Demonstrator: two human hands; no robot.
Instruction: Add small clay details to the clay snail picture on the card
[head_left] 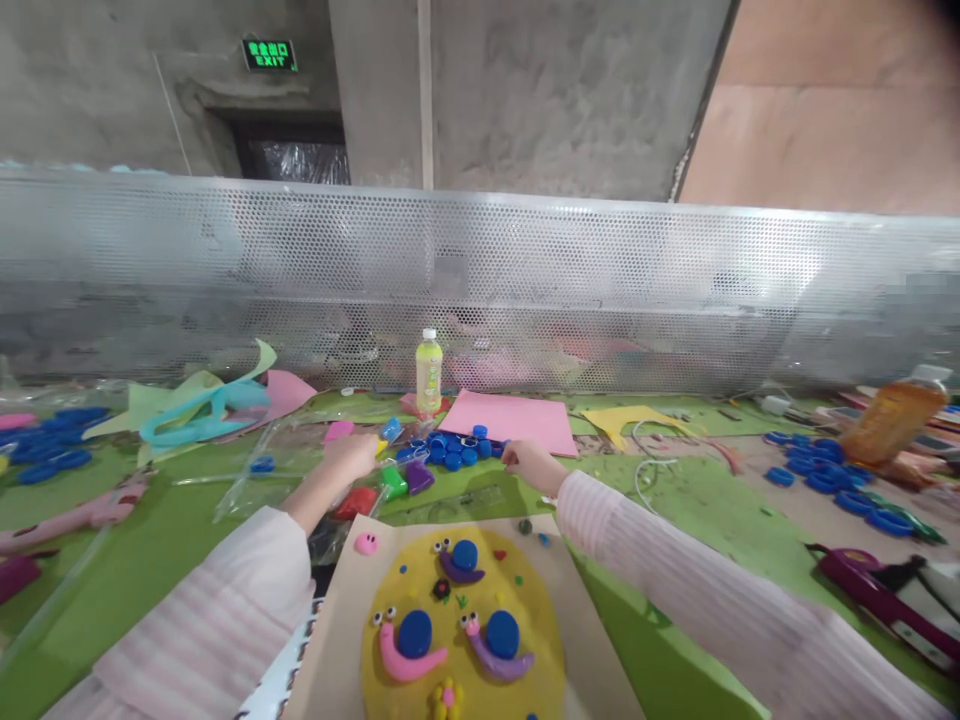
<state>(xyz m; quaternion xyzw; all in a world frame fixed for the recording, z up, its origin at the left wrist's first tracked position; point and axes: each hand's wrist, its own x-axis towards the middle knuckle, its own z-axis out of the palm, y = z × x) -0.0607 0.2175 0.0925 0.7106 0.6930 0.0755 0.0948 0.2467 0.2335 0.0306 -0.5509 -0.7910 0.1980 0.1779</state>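
Observation:
My left hand [351, 460] reaches in among small coloured clay packets, its fingers closed beside a blue and yellow packet [390, 430]. What they hold, if anything, is hidden. A green packet [393, 483], a purple packet [420, 477] and a red packet [355, 503] lie close by. At the right end of a pile of blue bottle caps [454, 455] is my right hand [531, 466], fingers curled together, their contents not visible. Below both hands lies a beige board [592, 640] with a yellow disc [457, 590] bearing three clay snails with blue cap shells.
Behind the caps are a pink sheet [517, 415] and a bottle of yellow drink [429, 372]. Blue rings [825, 470] and an amber bottle [896, 420] sit at right. Cut coloured sheets [217, 400] lie at left. A perforated metal barrier [480, 260] stands behind.

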